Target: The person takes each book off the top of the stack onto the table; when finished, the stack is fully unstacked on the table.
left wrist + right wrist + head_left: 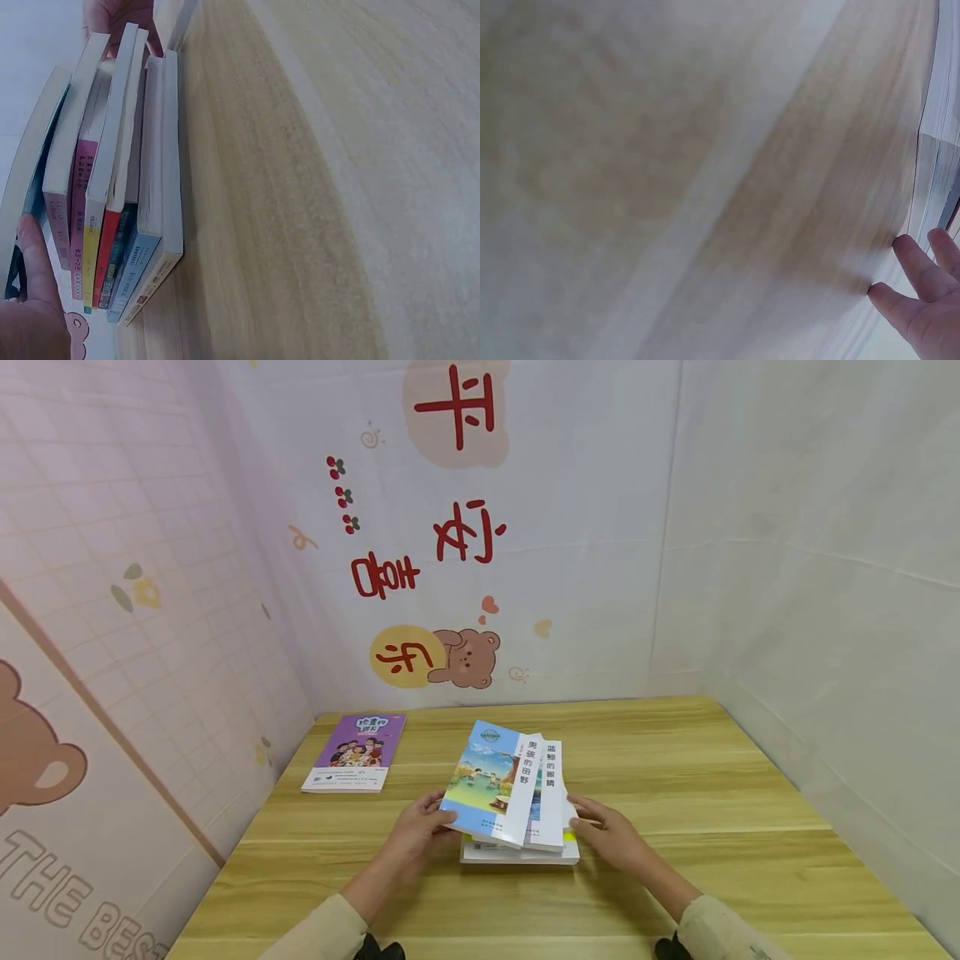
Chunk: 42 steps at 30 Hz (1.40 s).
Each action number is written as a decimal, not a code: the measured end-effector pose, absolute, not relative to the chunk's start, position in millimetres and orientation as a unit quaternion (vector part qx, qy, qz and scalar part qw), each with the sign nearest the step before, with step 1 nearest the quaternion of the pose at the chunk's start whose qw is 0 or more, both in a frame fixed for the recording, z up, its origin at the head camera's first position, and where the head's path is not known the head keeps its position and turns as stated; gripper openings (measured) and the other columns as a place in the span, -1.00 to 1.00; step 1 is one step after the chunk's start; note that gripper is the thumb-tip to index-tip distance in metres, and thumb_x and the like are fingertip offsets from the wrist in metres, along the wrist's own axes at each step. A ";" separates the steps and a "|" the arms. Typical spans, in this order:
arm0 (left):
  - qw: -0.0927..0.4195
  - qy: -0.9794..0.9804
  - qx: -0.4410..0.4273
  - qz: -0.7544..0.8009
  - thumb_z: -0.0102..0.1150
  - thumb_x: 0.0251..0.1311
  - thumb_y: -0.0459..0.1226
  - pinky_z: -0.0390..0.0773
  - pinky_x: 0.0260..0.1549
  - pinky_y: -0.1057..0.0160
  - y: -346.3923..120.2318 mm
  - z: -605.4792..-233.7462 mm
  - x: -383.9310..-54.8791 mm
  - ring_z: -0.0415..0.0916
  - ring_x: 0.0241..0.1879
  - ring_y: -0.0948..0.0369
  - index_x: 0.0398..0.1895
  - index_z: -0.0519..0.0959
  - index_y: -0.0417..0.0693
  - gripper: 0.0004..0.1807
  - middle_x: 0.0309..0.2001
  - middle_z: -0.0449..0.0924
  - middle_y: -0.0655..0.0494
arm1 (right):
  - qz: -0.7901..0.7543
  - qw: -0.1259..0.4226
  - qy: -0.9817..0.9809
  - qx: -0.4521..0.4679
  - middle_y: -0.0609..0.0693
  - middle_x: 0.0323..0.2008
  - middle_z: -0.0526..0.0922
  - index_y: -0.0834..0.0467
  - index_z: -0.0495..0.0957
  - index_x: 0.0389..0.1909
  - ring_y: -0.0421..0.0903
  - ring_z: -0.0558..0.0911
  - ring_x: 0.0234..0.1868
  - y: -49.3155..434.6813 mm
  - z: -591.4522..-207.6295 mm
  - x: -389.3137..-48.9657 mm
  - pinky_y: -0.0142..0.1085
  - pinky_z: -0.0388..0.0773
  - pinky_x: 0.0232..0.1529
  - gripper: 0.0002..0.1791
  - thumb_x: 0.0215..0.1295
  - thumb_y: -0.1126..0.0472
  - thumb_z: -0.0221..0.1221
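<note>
Several books are stacked on the table, their spines showing in the left wrist view (135, 247). On top lies a light-blue book (483, 781) with children on its cover, tilted and overhanging the pile's left side. My left hand (416, 828) pinches that book at its lower left corner, thumb on the cover and fingers beneath. Partly covered by it is a book with a white strip (553, 785). At the pile's right side is my right hand (611, 839), fingers extended, with fingertips against the book edges in the right wrist view (926, 296).
A purple book (356, 747) lies flat at the table's back left corner. The wooden table (660, 760) meets printed white cloth walls (577, 568) behind and on both sides.
</note>
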State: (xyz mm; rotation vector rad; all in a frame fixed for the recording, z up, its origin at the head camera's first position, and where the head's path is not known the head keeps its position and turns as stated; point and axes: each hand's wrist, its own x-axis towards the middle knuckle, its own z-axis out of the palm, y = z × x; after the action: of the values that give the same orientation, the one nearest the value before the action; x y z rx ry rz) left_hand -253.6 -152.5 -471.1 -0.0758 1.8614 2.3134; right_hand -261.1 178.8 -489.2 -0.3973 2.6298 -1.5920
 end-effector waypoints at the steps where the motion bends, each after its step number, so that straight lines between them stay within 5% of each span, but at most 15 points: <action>1: 0.085 0.619 -0.025 0.780 0.13 0.30 -0.47 0.60 0.00 -0.06 -153.8 -470.9 -254.3 0.64 -0.18 0.12 0.39 0.20 -0.42 -0.38 0.10 0.56 -0.16 | -0.514 0.021 0.848 -0.128 0.29 0.27 0.47 0.19 0.44 0.35 0.27 0.49 0.24 178.9 -489.1 -261.1 0.09 0.46 0.19 -0.50 0.43 0.19 0.18; 9: 0.064 0.597 -0.034 0.799 0.07 0.29 -0.52 0.64 -0.09 0.07 -161.4 -469.7 -258.0 0.62 -0.21 0.13 0.41 0.17 -0.36 -0.38 0.15 0.50 -0.16 | -0.511 0.026 0.850 -0.126 0.29 0.26 0.48 0.18 0.43 0.36 0.27 0.50 0.23 180.4 -488.6 -260.0 0.13 0.44 0.20 -0.49 0.43 0.19 0.18; 26: -0.006 0.554 -0.038 0.831 0.00 0.34 -0.54 0.65 -0.19 0.27 -188.4 -448.8 -278.8 0.56 -0.40 0.27 0.45 0.10 -0.25 -0.36 -0.17 0.50 0.08 | -0.514 0.031 0.849 -0.119 0.30 0.26 0.48 0.15 0.44 0.36 0.28 0.53 0.20 180.2 -490.0 -260.5 0.13 0.45 0.19 -0.48 0.42 0.17 0.20; 28: -0.015 0.544 -0.043 0.838 0.00 0.34 -0.55 0.65 -0.22 0.30 -192.8 -445.7 -284.1 0.54 -0.43 0.28 0.48 0.08 -0.23 -0.33 -0.07 0.43 0.05 | -0.516 0.031 0.848 -0.118 0.30 0.26 0.48 0.15 0.44 0.36 0.27 0.53 0.19 180.0 -489.9 -260.6 0.13 0.45 0.19 -0.48 0.42 0.18 0.20; 30: -0.020 0.541 -0.039 0.840 -0.02 0.35 -0.55 0.64 -0.20 0.32 -197.9 -443.4 -289.9 0.53 -0.43 0.31 0.52 0.01 -0.23 -0.29 0.23 0.31 -0.04 | -0.517 0.032 0.847 -0.119 0.30 0.26 0.48 0.16 0.44 0.36 0.28 0.53 0.19 179.9 -490.0 -260.8 0.13 0.45 0.19 -0.48 0.42 0.18 0.20; 33: -0.024 0.534 -0.036 0.844 -0.04 0.37 -0.54 0.64 -0.17 0.33 -205.2 -441.8 -298.9 0.53 -0.42 0.31 0.55 -0.05 -0.20 -0.25 0.56 -0.15 -0.02 | -0.517 0.033 0.847 -0.121 0.29 0.27 0.47 0.16 0.43 0.36 0.29 0.52 0.21 179.9 -490.2 -261.0 0.13 0.45 0.19 -0.48 0.42 0.18 0.19; 35: -0.026 0.543 -0.033 0.839 -0.04 0.39 -0.52 0.62 -0.12 0.32 -210.1 -442.3 -305.0 0.53 -0.40 0.32 0.57 -0.10 -0.20 -0.24 0.60 -0.39 0.03 | -0.516 0.032 0.847 -0.121 0.29 0.28 0.46 0.17 0.43 0.36 0.29 0.51 0.21 179.7 -490.3 -261.0 0.13 0.45 0.19 -0.48 0.42 0.18 0.19; 42: -0.036 0.586 -0.068 0.807 0.01 0.40 -0.47 0.57 0.07 0.16 -221.2 -452.5 -324.9 0.52 -0.38 0.28 0.56 -0.01 -0.18 -0.27 0.58 -0.23 -0.03 | -0.513 0.023 0.849 -0.122 0.30 0.26 0.47 0.18 0.45 0.35 0.27 0.53 0.20 178.1 -489.3 -260.9 0.09 0.47 0.18 -0.50 0.42 0.21 0.19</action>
State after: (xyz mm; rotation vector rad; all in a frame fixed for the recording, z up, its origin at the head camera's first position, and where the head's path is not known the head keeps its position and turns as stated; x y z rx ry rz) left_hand -324.9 -221.2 -452.5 -0.2197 1.8843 2.5942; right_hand -260.9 178.1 -489.3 -0.3771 2.6287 -1.5893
